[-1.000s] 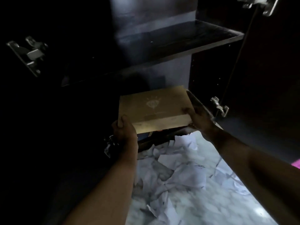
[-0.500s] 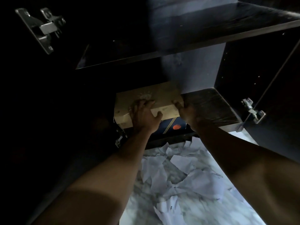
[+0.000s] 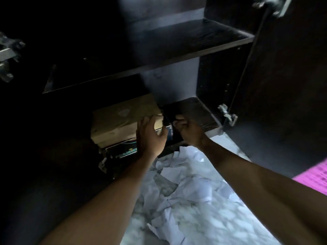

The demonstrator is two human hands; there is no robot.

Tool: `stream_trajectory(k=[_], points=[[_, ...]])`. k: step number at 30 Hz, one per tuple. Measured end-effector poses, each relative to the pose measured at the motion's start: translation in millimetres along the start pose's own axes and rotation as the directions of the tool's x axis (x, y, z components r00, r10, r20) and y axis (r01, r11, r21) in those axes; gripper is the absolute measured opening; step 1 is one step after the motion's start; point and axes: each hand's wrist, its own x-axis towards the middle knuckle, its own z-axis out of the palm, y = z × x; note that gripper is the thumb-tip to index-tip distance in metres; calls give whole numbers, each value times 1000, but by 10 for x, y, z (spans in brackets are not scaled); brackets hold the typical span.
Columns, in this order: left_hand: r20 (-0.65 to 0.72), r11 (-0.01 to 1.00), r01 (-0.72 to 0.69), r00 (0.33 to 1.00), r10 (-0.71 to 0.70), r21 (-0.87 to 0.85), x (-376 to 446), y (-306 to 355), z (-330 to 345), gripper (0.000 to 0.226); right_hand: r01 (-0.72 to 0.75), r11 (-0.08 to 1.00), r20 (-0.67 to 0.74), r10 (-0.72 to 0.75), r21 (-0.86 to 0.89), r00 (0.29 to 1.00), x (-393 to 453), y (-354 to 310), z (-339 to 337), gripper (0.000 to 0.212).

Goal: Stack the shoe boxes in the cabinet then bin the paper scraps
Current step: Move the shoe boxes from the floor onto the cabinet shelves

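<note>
A tan shoe box (image 3: 120, 121) lies on top of a darker box (image 3: 122, 150) at the left of the dark cabinet's bottom shelf (image 3: 192, 110). My left hand (image 3: 150, 137) presses with fairly straight fingers against the tan box's front right corner. My right hand (image 3: 189, 129) hovers just right of the boxes with its fingers curled, and nothing shows in it. White paper scraps (image 3: 177, 183) litter the marble floor below the cabinet, between my forearms.
An upper shelf (image 3: 194, 43) spans the cabinet above the boxes. The right door (image 3: 283, 85) stands open, with a metal hinge (image 3: 227, 114) at its lower edge. Another hinge (image 3: 7, 53) shows at far left. A pink object (image 3: 315, 175) sits at the right edge.
The tan box has been set on the darker box and pushed into the shelf. My left hand slid to its front right corner, and my right hand came off the box with curled fingers.
</note>
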Motion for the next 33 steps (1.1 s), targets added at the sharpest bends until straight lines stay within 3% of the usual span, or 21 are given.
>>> stream_trajectory(k=[4, 9, 12, 16, 21, 25, 27, 30, 33], points=[[128, 972, -124, 980, 152, -200, -349, 524, 308, 35, -2, 1000, -110, -1, -23, 994, -712, 19, -606, 27], [327, 917, -93, 916, 232, -389, -964, 1187, 584, 28, -130, 976, -233, 87, -173, 969, -1856, 162, -1253, 25], [400, 856, -218, 812, 425, -468, -1504, 1726, 748, 27, -241, 950, -378, 152, -199, 913, -2792, 289, -1703, 24], [530, 799, -173, 664, 527, -576, -2269, 2380, 872, 23, -412, 895, -541, 264, -173, 799, -3991, 514, -2004, 24], [642, 737, -185, 385, 663, -650, -3364, 2973, 911, 21, -628, 778, -721, 420, -27, 551, -5584, 728, -2088, 25], [749, 773, -111, 196, 633, -625, -4167, 3212, 918, 20, -732, 668, -804, 504, 130, 317, -6614, 1015, -2003, 17], [801, 806, -100, 94, 591, -583, -4535, 3266, 958, 23, -761, 603, -823, 542, 239, 171, -7058, 1272, -1955, 19], [869, 861, -118, -58, 491, -494, -5041, 3269, 1034, 35, -755, 526, -842, 536, 391, -62, -7635, 1704, -1902, 40], [917, 915, -107, -140, 373, -388, -5424, 3232, 1146, 42, -703, 390, -765, 542, 595, -347, -8028, 1959, -1927, 52]])
